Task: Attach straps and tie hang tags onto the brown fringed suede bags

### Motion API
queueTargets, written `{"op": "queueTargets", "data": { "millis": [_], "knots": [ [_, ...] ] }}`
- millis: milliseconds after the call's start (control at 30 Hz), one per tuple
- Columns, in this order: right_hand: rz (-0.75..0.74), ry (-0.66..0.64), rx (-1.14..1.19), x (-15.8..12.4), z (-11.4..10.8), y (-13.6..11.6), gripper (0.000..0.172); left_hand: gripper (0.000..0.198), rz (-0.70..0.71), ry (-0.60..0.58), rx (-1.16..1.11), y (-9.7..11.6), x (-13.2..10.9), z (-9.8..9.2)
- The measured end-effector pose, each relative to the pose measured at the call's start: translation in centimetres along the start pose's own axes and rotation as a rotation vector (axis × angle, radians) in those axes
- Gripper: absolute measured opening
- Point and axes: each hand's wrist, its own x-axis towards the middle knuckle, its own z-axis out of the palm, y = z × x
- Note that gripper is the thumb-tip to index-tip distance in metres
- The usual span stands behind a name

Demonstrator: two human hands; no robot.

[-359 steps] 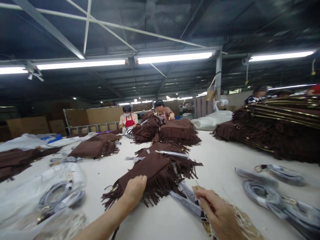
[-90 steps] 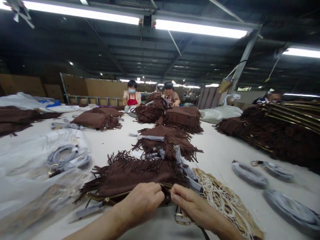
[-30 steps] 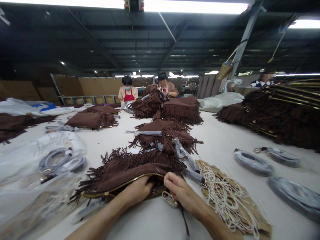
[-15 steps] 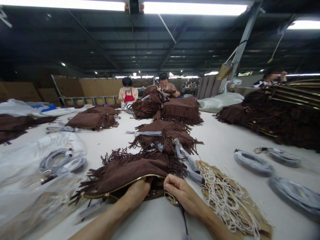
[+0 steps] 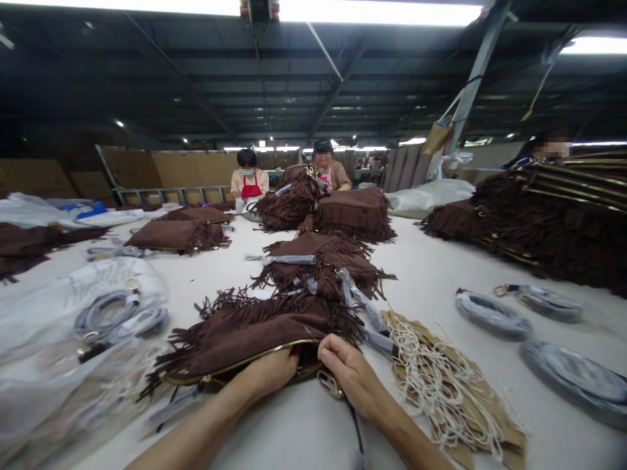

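A brown fringed bag [image 5: 245, 334] lies in front of me with its gold zipper [image 5: 259, 351] undone and its mouth towards me. My left hand [image 5: 275, 371] reaches in through the opening; its fingers are hidden inside. At the right end of the mouth, my right hand [image 5: 347, 367] is closed in a pinch on the bag's edge. A gold ring clasp [image 5: 330, 384] hangs just below those fingers, and a dark thin strap trails down from it.
Brown card tags with white strings [image 5: 450, 385] lie to the right, near wrapped coiled straps [image 5: 492, 314]. More fringed bags [image 5: 355, 212] are piled ahead and at the right. Plastic wrapping [image 5: 98, 294] covers the left side. Two co-workers sit across the table.
My right hand has shifted very slightly left along with the whole view. Both hands keep their places at the bag's mouth.
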Motion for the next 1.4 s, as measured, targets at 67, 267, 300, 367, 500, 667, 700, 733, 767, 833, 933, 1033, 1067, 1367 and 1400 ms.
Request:
{"op": "queueTargets", "data": {
  "millis": [67, 267, 300, 367, 500, 667, 700, 733, 767, 833, 933, 1033, 1067, 1367, 1400],
  "knots": [
    [-0.006, 0.02, -0.003, 0.1, 0.1, -0.1, 0.025, 0.042, -0.007, -0.001, -0.031, -0.2, 0.1, 0.0],
    [0.031, 0.078, -0.14, 0.1, 0.6, -0.4, 0.026, 0.044, -0.033, 0.005, -0.131, -0.3, 0.0, 0.1],
    [0.031, 0.101, -0.215, 0.1, 0.7, -0.5, 0.025, 0.044, -0.035, 0.004, -0.142, -0.2, -0.1, 0.1],
    [0.029, 0.149, -0.364, 0.0, 0.8, -0.8, 0.021, 0.044, -0.043, 0.002, -0.182, 0.0, -0.1, -0.2],
    [0.054, 0.158, -0.439, 0.0, 0.8, -0.9, 0.016, 0.043, -0.084, -0.012, -0.321, 0.3, -0.2, -0.5],
    [0.068, 0.164, -0.429, 0.0, 0.6, -0.7, 0.016, 0.045, -0.108, -0.006, -0.347, 0.2, -0.1, -0.3],
    [0.069, 0.169, -0.433, 0.0, 0.7, -0.7, 0.017, 0.045, -0.112, 0.0, -0.345, 0.2, -0.1, -0.2],
    [0.069, 0.173, -0.437, 0.0, 0.7, -0.7, 0.017, 0.045, -0.116, 0.006, -0.344, 0.2, -0.1, -0.2],
    [0.07, 0.176, -0.442, 0.0, 0.7, -0.7, 0.017, 0.045, -0.121, 0.008, -0.343, 0.2, -0.1, -0.2],
    [0.072, 0.183, -0.453, 0.0, 0.8, -0.8, 0.016, 0.044, -0.124, 0.012, -0.343, 0.2, -0.1, -0.2],
    [0.079, 0.195, -0.473, -0.1, 1.0, -1.1, 0.016, 0.044, -0.117, 0.015, -0.342, 0.2, 0.0, -0.2],
    [0.084, 0.208, -0.503, -0.2, 1.1, -1.3, 0.016, 0.044, -0.101, 0.013, -0.332, -0.1, 0.0, -0.1],
    [0.085, 0.209, -0.512, -0.2, 1.1, -1.3, 0.016, 0.043, -0.097, 0.01, -0.328, -0.1, 0.0, 0.0],
    [0.049, 0.223, -0.608, -0.2, 1.5, -1.5, 0.017, 0.044, -0.051, 0.013, -0.304, 0.0, 0.0, -0.4],
    [0.048, 0.223, -0.623, -0.2, 1.5, -1.6, 0.017, 0.044, -0.051, 0.015, -0.305, 0.0, 0.0, -0.3]
  ]
}}
